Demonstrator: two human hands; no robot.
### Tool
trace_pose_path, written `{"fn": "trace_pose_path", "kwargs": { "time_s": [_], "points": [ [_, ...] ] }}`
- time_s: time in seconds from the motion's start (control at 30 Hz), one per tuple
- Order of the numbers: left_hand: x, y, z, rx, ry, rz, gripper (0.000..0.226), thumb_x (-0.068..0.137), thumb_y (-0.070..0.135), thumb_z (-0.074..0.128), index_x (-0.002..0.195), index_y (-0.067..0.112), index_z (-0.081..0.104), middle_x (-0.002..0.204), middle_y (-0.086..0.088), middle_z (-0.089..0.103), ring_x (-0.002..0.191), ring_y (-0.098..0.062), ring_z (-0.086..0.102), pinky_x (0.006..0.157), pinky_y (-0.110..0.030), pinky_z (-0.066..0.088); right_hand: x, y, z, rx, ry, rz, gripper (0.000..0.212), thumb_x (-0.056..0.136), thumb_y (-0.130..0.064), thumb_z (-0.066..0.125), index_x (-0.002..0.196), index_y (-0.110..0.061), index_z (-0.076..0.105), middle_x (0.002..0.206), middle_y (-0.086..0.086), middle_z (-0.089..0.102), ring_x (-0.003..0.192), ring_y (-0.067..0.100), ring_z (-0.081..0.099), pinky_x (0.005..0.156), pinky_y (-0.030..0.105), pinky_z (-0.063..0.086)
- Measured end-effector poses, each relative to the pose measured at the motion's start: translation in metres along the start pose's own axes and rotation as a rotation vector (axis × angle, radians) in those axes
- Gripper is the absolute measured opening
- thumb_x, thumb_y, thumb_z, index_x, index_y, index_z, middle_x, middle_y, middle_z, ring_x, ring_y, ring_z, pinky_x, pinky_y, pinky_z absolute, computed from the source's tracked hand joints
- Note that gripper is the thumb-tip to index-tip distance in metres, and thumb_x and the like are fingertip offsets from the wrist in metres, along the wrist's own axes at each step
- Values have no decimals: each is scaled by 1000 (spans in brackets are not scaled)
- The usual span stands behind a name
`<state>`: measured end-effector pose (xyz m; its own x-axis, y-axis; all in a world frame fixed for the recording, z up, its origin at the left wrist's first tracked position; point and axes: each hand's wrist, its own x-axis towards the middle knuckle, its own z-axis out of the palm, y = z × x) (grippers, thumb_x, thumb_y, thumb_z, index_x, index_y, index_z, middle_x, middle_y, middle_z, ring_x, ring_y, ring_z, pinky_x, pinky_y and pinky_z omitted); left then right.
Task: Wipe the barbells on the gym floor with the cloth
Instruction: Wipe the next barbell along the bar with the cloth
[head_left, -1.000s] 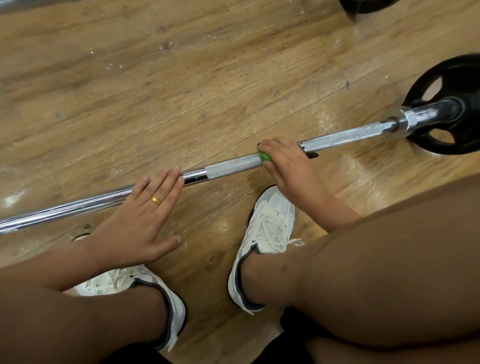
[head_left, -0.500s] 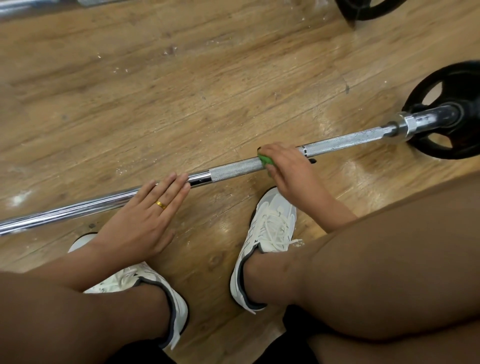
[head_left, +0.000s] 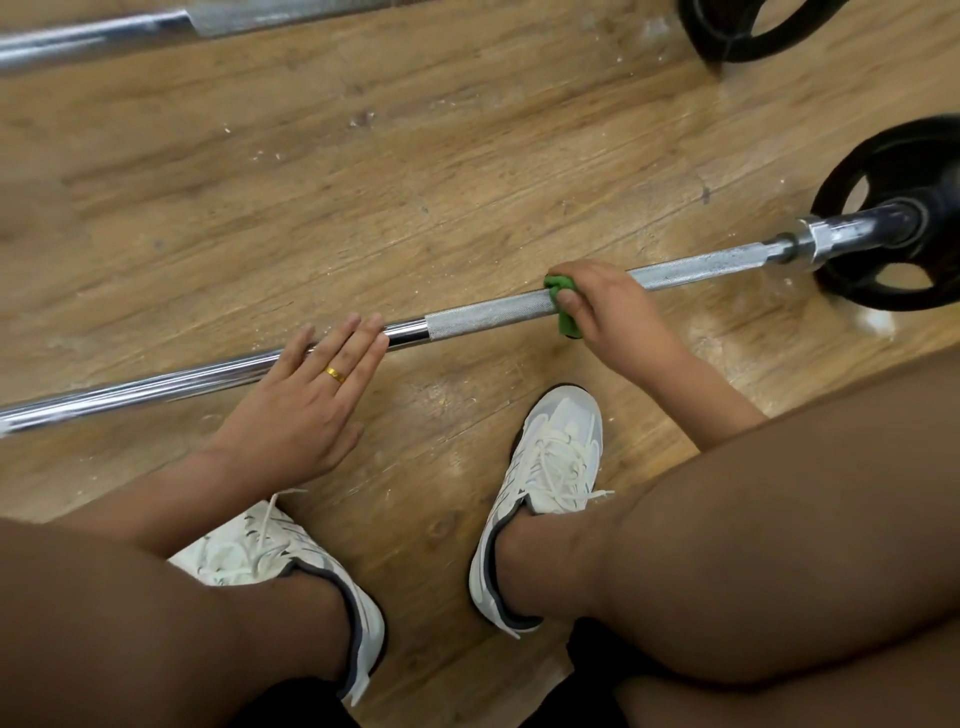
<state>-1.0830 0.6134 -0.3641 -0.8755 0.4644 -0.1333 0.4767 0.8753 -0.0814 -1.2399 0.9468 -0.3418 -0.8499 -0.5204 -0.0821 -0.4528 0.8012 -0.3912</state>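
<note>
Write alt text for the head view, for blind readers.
The right hand holds a green cloth around the knurled part of a barbell on a wooden floor, while the left hand rests flat on its shaft. A black weight plate sits on the bar's end; white sneakers below.

Green cloth (head_left: 567, 323) mostly under right hand (head_left: 618, 307)

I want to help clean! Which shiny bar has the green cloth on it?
The nearer barbell, just past the shoes: the right hand holds the green cloth around it. The far barbell at the top edge has no cloth.
</note>
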Motion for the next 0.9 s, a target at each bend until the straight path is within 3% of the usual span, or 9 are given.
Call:
{"fn": "trace_pose_path", "kwargs": {
  "time_s": [0.2,0.37,0.47,0.6,0.73,0.9],
  "points": [
    [13,-6,3,-4,19,-73,86,91,46,41,158,-2,15,168,-18,7,155,-34,10,122,-59,12,24,-29,18,-3,-63,-163,25,98,-17,48,115,-5,63,110,9,66,102,28,58,92,35,40],
    [23,-17,1,-45,8,-110,83,93,47,35,158,0,18,168,-17,10,155,-32,14,121,-60,16,36,-14,10,11,70,-23,28,99,-16,51,120,-3,65,114,15,69,107,36,61,94,36,40],
    [30,-18,1,-59,-4,-140,85,92,50,37,158,-1,18,167,-17,11,155,-33,13,119,-63,15,45,-31,22,11,41,-79,28,96,-19,48,114,-4,65,108,14,68,99,35,61,91,42,45],
    [38,-25,-2,-72,-18,-161,84,94,49,37,158,-2,17,167,-18,11,154,-33,14,117,-67,17,57,-24,19,13,-25,-128,35,101,-25,44,124,-7,62,118,9,67,107,28,58,96,37,40],
    [45,-36,-2,-75,-35,-163,86,93,50,35,158,-1,16,167,-18,11,155,-32,13,117,-68,16,67,-17,16,7,88,-32,32,99,-21,45,118,-4,65,113,12,68,105,34,60,94,39,41],
    [57,-46,-4,-115,-40,-202,89,91,56,33,159,1,15,168,-15,9,155,-31,11,118,-67,13,84,-22,19,-24,16,-162,32,99,-27,41,114,-7,62,107,9,66,99,30,58,89,40,41]
  ]
}}
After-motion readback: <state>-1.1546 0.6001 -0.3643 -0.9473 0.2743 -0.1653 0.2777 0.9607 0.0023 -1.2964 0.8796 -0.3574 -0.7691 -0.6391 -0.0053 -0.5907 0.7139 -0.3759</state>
